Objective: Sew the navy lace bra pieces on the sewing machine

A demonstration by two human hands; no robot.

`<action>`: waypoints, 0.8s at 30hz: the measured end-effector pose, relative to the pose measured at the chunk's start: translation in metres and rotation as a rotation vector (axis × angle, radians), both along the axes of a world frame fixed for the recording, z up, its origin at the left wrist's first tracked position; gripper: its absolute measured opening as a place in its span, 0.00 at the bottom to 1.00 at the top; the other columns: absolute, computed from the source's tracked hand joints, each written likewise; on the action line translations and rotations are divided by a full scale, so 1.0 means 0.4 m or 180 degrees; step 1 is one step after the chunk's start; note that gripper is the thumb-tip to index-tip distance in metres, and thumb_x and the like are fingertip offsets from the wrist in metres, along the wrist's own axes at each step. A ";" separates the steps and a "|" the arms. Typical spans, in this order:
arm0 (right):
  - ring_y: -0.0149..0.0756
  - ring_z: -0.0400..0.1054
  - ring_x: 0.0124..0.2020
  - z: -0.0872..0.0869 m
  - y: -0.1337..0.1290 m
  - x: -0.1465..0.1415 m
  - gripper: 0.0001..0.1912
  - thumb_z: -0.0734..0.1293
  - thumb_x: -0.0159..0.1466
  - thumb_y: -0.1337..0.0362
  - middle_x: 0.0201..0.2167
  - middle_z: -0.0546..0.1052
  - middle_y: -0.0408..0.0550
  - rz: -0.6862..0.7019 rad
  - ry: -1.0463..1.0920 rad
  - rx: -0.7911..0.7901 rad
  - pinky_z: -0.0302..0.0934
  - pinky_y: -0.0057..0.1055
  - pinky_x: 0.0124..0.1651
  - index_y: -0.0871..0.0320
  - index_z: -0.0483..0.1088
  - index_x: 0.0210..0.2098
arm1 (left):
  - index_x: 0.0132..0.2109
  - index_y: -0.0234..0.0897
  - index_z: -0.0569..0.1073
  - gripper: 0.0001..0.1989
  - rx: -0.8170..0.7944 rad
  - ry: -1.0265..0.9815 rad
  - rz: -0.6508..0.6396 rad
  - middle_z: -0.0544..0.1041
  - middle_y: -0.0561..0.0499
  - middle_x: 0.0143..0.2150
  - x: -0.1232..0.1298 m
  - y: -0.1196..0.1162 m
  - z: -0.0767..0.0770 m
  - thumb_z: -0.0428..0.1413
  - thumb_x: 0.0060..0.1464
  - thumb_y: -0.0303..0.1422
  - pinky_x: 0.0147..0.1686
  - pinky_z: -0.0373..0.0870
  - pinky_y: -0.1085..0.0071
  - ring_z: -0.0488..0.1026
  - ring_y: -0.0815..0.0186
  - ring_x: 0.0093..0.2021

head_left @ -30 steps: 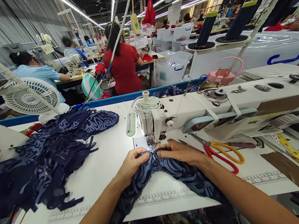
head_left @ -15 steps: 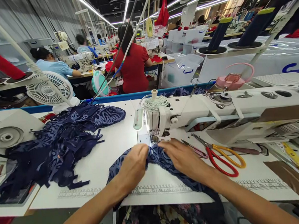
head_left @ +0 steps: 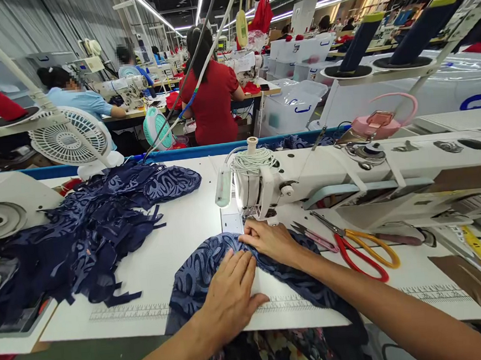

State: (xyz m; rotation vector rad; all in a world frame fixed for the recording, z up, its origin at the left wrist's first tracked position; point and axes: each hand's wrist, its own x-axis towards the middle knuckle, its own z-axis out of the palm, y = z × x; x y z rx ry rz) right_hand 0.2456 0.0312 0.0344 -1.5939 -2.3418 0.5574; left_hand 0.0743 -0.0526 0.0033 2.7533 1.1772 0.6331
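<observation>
A navy lace-patterned fabric piece [head_left: 193, 267] lies on the sewing machine bed, its upper edge close to the needle area. My left hand [head_left: 232, 289] rests on this fabric with fingers stretched out and thumb apart. Beside the presser foot area, my right hand [head_left: 270, 241] pinches the fabric's upper edge between thumb and fingers. The sewing machine head [head_left: 251, 187] stands just above my right hand, which partly hides the needle. From under my right forearm, a dark strip of the fabric runs down over the table's front edge.
A heap of navy fabric pieces [head_left: 90, 230] covers the left side. Right of my hand lie scissors with red and yellow handles [head_left: 363, 253] and pink-handled snips [head_left: 318, 237]. A printed ruler [head_left: 130, 312] runs along the front edge. Thread cones [head_left: 361, 43] stand behind; co-workers sit beyond.
My left hand has come down from the needle area and flattened onto the fabric. My right hand has shifted slightly left along the upper edge. The fabric now spreads wider at left.
</observation>
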 end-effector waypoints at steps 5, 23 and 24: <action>0.33 0.70 0.28 -0.019 0.014 -0.011 0.11 0.64 0.66 0.53 0.29 0.77 0.39 -0.0068 -0.0042 -0.0133 0.49 0.29 0.32 0.52 0.68 0.34 | 0.64 0.26 0.61 0.33 -0.0236 -0.0137 -0.0031 0.67 0.35 0.63 -0.005 -0.026 -0.005 0.51 0.61 0.45 0.68 0.48 0.49 0.62 0.49 0.64; 0.35 0.62 0.33 -0.049 -0.114 0.041 0.12 0.57 0.71 0.68 0.30 0.70 0.47 0.1102 -0.0118 0.1476 0.54 0.29 0.33 0.57 0.68 0.32 | 0.40 0.38 0.71 0.11 -0.1721 0.0211 0.1047 0.76 0.48 0.37 -0.008 0.221 0.111 0.61 0.52 0.37 0.43 0.65 0.63 0.72 0.56 0.41; 0.35 0.62 0.33 -0.054 -0.115 0.041 0.12 0.57 0.71 0.68 0.30 0.70 0.46 0.1075 -0.0072 0.1513 0.55 0.29 0.34 0.58 0.68 0.33 | 0.39 0.39 0.71 0.11 -0.1819 0.0205 0.1033 0.76 0.50 0.35 -0.004 0.228 0.111 0.61 0.50 0.36 0.40 0.65 0.65 0.72 0.57 0.39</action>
